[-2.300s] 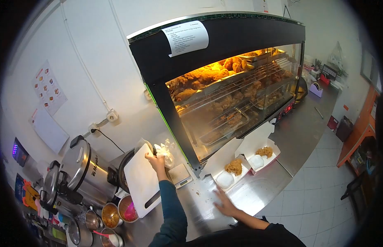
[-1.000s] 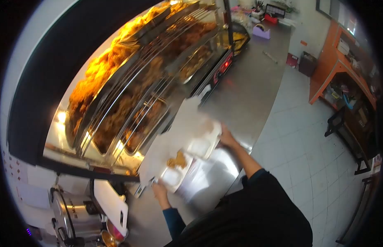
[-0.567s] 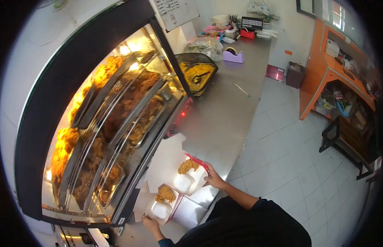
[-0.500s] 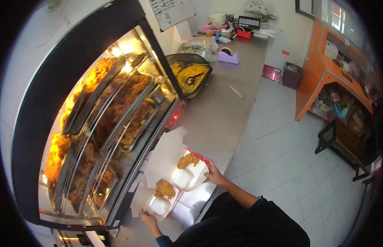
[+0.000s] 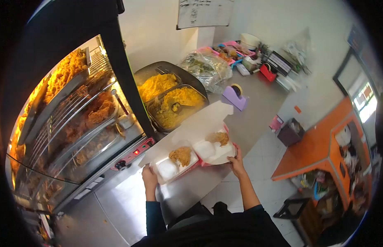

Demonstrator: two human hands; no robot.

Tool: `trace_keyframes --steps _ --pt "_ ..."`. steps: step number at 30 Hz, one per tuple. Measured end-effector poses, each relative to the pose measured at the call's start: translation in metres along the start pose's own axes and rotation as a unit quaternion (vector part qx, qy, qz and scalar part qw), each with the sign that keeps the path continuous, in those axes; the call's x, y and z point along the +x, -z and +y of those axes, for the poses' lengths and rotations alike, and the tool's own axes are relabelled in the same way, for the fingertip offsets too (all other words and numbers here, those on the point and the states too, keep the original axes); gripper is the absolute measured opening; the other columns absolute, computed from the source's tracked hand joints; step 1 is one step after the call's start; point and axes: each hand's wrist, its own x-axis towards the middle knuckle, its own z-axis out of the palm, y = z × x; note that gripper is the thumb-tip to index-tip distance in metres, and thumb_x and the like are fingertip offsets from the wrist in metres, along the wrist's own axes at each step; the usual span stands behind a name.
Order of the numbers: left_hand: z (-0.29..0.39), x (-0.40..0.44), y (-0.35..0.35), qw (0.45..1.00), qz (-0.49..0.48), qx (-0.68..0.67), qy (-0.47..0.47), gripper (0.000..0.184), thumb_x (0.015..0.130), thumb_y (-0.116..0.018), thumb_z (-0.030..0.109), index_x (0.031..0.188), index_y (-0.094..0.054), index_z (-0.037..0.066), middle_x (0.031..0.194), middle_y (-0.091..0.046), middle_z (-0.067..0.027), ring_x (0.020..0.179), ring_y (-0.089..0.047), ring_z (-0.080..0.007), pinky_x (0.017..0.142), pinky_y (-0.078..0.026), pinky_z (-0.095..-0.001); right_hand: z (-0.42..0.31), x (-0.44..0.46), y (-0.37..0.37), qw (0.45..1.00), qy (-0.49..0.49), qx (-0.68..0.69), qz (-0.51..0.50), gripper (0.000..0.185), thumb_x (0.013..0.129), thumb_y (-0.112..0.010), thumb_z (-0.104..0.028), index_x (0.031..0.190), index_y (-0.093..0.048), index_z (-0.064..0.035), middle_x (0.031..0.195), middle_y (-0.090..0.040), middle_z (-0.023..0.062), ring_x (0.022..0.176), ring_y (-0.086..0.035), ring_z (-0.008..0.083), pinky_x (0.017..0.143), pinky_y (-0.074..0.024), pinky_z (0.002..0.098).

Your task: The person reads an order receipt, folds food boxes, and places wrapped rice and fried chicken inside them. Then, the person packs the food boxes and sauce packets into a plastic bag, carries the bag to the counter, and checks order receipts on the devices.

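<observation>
- Evidently gripped by outer edges: left box (image 5: 181, 174) in the left hand (image 5: 149, 178), right box (image 5: 221, 158) in the right hand (image 5: 236, 162).
- Side by side over the counter (image 5: 117, 201); hard to tell whether resting or lifted.
- Best handled level and together, without tipping the fried chicken (image 5: 181, 155).

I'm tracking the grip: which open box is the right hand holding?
The box farther from the lit food cabinet: the right hand holds its outer edge, while the left hand holds the nearer box.
</observation>
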Motion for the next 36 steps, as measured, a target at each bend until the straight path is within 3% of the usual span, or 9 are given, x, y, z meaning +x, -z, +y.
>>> trace_keyframes --steps 11,14,17,18,21,22,27,32,36 --pt "0.074 0.041 -0.046 0.982 -0.094 0.135 0.090 0.032 0.078 -0.053 0.028 0.093 -0.057 0.001 0.082 -0.057 -0.0206 0.079 -0.056 -0.0347 0.066 -0.044 -0.0423 -0.037 0.145 0.080 0.949 -0.258 -0.085 -0.158 0.075 0.083 -0.050 -0.018 0.130 0.008 -0.0259 0.118 -0.038 0.0143 0.090 -0.055 0.0299 0.070 -0.0511 0.0449" --pt "0.102 0.013 -0.019 0.956 -0.013 0.179 0.233 0.032 0.079 -0.052 0.031 0.083 -0.060 0.000 0.070 -0.059 -0.0178 0.070 -0.058 -0.0318 0.063 -0.045 -0.0390 -0.100 0.227 0.126 0.803 -0.337 -0.296 -0.391 0.054 0.084 -0.052 -0.027 0.127 -0.025 -0.0086 0.096 -0.056 0.0151 0.077 -0.059 0.0225 0.063 -0.0525 0.0373" --pt "0.132 -0.034 -0.012 0.957 0.087 0.020 0.277 0.036 0.085 -0.045 0.030 0.081 -0.059 -0.003 0.071 -0.060 -0.0117 0.067 -0.058 -0.0216 0.062 -0.045 -0.0315 -0.145 0.326 0.111 0.868 0.022 -0.310 -0.388 0.021 0.085 -0.050 -0.022 0.092 -0.054 -0.0027 0.068 -0.053 0.0011 0.058 -0.052 0.0086 0.049 -0.0433 0.0234" --pt "0.141 -0.049 -0.016 0.949 0.131 -0.069 0.277 0.037 0.087 -0.043 0.030 0.082 -0.059 -0.004 0.074 -0.061 -0.0098 0.068 -0.058 -0.0179 0.062 -0.045 -0.0290 -0.165 0.348 0.083 0.912 -0.002 -0.234 -0.337 0.018 0.086 -0.049 -0.020 0.088 -0.055 -0.0032 0.065 -0.049 -0.0017 0.056 -0.046 0.0060 0.049 -0.0398 0.0210" --pt "0.223 -0.064 -0.057 0.815 0.359 -0.373 0.260 0.032 0.089 -0.040 0.023 0.089 -0.057 -0.005 0.084 -0.058 -0.0062 0.075 -0.053 -0.0113 0.064 -0.044 -0.0247 -0.160 0.443 0.001 0.903 0.250 -0.188 -0.296 0.014 0.084 -0.048 -0.011 0.090 -0.055 -0.0011 0.067 -0.053 0.0015 0.060 -0.050 0.0078 0.056 -0.0405 0.0215" --pt "0.217 -0.072 -0.071 0.860 0.318 -0.354 0.184 0.027 0.087 -0.045 0.019 0.100 -0.053 -0.003 0.094 -0.056 -0.0077 0.082 -0.054 -0.0127 0.069 -0.044 -0.0240 -0.138 0.478 -0.025 0.894 0.294 -0.233 -0.245 0.016 0.081 -0.051 -0.009 0.094 -0.055 -0.0009 0.069 -0.057 0.0076 0.061 -0.056 0.0153 0.058 -0.0431 0.0256" --pt "0.304 -0.061 -0.133 0.627 0.320 -0.702 0.105 0.048 0.083 -0.050 0.035 0.112 -0.043 -0.003 0.091 -0.056 -0.0072 0.071 -0.057 -0.0087 0.057 -0.049 -0.0195 -0.052 0.540 -0.110 0.709 0.381 -0.578 -0.132 0.028 0.073 -0.062 -0.018 0.098 -0.057 -0.0065 0.096 -0.055 0.0162 0.086 -0.055 0.0287 0.073 -0.0440 0.0374" --pt "0.350 -0.057 -0.164 0.513 0.354 -0.771 0.133 0.036 0.086 -0.045 0.010 0.118 -0.035 -0.005 0.082 -0.053 -0.0101 0.048 -0.051 -0.0036 0.038 -0.043 -0.0108 -0.080 0.523 -0.117 0.722 0.388 -0.543 -0.181 0.026 0.067 -0.067 -0.024 0.085 -0.056 -0.0067 0.090 -0.054 0.0118 0.089 -0.051 0.0307 0.073 -0.0417 0.0408" --pt "0.355 -0.060 -0.178 0.505 0.340 -0.778 0.158 0.032 0.087 -0.043 0.011 0.116 -0.037 -0.002 0.081 -0.053 -0.0102 0.050 -0.053 -0.0037 0.038 -0.043 -0.0110 -0.096 0.549 -0.102 0.865 0.340 -0.322 -0.179 0.024 0.066 -0.062 -0.018 0.083 -0.054 -0.0030 0.084 -0.056 0.0142 0.083 -0.053 0.0308 0.071 -0.0411 0.0370"
